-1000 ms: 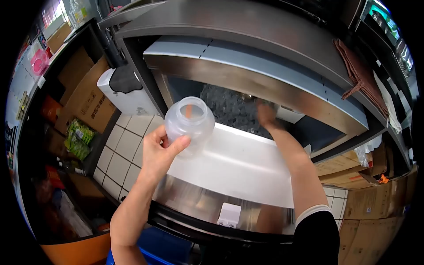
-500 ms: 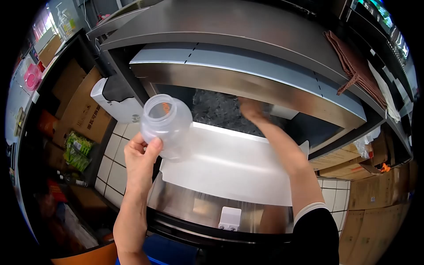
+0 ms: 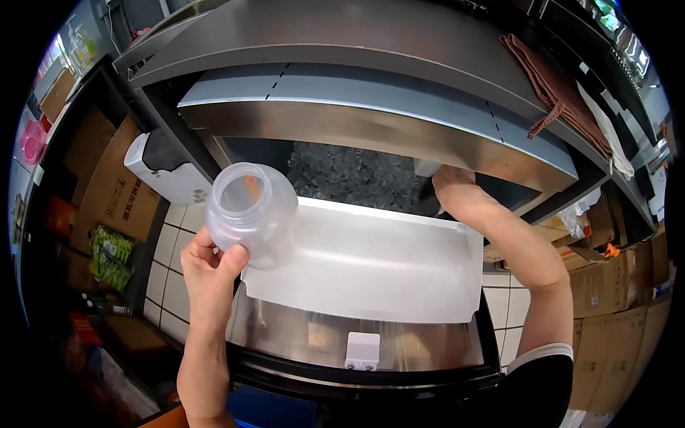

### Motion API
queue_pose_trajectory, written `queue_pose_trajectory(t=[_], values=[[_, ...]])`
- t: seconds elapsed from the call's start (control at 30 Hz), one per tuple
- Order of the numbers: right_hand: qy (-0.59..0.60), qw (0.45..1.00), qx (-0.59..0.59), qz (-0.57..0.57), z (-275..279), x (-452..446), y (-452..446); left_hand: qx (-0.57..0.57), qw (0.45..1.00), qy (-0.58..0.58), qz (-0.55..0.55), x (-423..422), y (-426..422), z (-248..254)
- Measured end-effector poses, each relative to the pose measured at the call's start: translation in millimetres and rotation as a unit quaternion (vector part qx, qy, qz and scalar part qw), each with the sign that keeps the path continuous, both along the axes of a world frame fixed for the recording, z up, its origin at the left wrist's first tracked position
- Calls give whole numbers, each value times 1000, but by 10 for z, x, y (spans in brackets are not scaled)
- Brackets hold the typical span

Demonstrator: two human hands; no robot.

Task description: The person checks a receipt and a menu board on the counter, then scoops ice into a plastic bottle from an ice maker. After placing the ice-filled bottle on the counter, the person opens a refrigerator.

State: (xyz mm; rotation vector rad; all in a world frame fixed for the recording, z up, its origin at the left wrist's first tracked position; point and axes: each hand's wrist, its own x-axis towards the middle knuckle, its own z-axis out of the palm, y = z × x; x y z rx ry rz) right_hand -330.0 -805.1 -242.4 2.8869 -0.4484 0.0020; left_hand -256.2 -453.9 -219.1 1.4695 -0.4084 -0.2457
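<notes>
A clear, wide-mouthed plastic jar with an orange mark is held by my left hand, thumb and fingers closed on its lower side. The jar is tilted, its open mouth towards me, over the left end of the lowered white door panel. Beyond the panel, ice cubes fill the bin. My right hand reaches into the bin's right side, beside a partly hidden white piece. Its fingers are out of sight below the steel edge, so its grip does not show.
A steel counter overhangs the ice bin, with a brown cloth at its right edge. Cardboard boxes stand on the right. On the left are a white appliance and a shelf with a green packet.
My right hand has moved right within the bin, to the other side of the white piece. The view has shifted right slightly. My left hand still holds the jar.
</notes>
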Motion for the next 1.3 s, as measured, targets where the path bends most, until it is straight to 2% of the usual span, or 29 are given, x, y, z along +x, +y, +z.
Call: queue_pose_trajectory(t=[0.13, 0.33, 0.4, 0.47, 0.53, 0.7, 0.77, 0.87, 0.93, 1.07, 1.3], values=[[218, 971, -100, 22, -236, 163, -162, 11, 1000, 2, -12, -17, 22, -5], [335, 937, -51, 87, -413, 633, -341, -15, 1000, -20, -9, -35, 36, 8], [313, 945, -36, 91, -427, 877, -344, -28, 999, -24, -21, -45, -11, 32], [274, 958, -25, 82, -353, 1023, -322, 13, 997, -70, 36, -69, -95, 47], [227, 971, -18, 70, -281, 1068, -311, 14, 997, -73, 36, -59, -106, 40], [49, 998, 18, 18, -21, 726, -224, 26, 997, -62, 30, -48, -48, 31], [-25, 998, 52, 1, 25, 551, -157, -3, 1000, -15, -7, -12, 32, 14], [-75, 993, 90, -16, -11, 321, -89, 7, 1000, -18, -7, -19, 40, 10], [-30, 998, 51, -20, -119, 234, -66, 5, 1000, -15, -11, -41, 26, 5], [156, 984, -81, 0, -383, 298, -70, -9, 1000, -7, -27, -61, 33, 5], [211, 970, -77, 92, -465, 1019, 3, -10, 999, -15, -32, -67, 47, 22]])
